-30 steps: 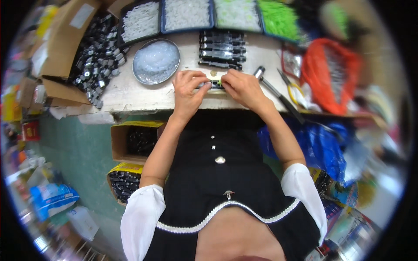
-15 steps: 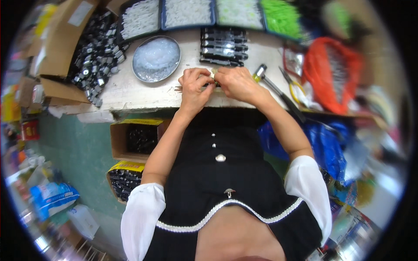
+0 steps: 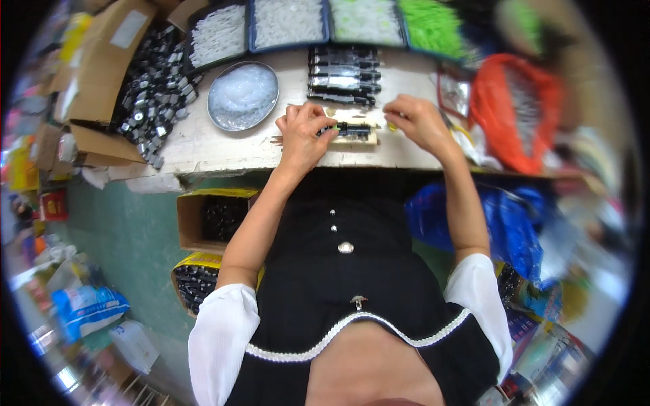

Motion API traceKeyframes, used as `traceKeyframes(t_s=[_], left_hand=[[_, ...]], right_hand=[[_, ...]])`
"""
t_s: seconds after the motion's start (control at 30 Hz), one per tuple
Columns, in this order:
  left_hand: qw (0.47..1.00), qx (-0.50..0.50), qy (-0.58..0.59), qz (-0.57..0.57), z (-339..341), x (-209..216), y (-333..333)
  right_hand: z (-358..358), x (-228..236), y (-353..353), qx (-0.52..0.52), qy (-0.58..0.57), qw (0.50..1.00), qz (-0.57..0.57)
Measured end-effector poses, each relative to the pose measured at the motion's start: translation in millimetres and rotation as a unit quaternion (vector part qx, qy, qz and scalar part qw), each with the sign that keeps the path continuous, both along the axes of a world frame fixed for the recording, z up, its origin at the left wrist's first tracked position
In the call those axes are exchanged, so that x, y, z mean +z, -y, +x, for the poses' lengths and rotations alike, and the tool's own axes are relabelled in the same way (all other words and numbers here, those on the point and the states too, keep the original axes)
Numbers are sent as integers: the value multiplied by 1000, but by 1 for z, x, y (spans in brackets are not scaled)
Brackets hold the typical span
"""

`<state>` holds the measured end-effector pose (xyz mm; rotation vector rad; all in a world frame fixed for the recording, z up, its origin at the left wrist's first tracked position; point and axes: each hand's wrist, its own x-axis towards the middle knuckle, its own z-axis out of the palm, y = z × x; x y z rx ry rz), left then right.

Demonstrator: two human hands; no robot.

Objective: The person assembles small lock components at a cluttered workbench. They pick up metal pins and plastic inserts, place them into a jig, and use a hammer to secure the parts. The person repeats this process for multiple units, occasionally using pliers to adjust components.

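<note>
The left hand presses curled fingers on one black part lying on a flat jig at upper centre of the table. The right hand pinches one small yellowish piece beside it. Above: one round metal dish, four trays.

Pale worktable, green floor, cardboard boxes underneath

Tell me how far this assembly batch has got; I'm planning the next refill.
Done: a row of black assembled pieces lies stacked behind the work spot. In hand: the left hand presses one black piece on a small wooden block, while the right hand pinches a small part. Left: the heap of black parts remains large.
</note>
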<state>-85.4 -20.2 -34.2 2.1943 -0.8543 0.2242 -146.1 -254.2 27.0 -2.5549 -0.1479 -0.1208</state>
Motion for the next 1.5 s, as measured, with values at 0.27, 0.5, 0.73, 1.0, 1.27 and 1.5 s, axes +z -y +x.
traceKeyframes(t_s=[0.27, 0.5, 0.73, 1.0, 1.27, 1.5], left_hand=[[999, -20, -26, 7, 2, 2, -1], [999, -5, -10, -31, -1, -1, 1], [999, -17, -8, -32, 1, -3, -1], [999, -23, -11, -23, 2, -3, -1], [995, -87, 19, 42, 10, 7, -2], [997, -61, 43, -2, 3, 3, -5]], right_hand=[[-17, 1, -23, 21, 49, 998, 18], [2, -22, -69, 74, 104, 991, -38], [3, -24, -74, 83, 108, 990, -41], [5, -23, -67, 76, 64, 995, -14], [2, 14, 26, -53, 220, 974, -30], [-51, 60, 135, -191, 200, 952, -134]])
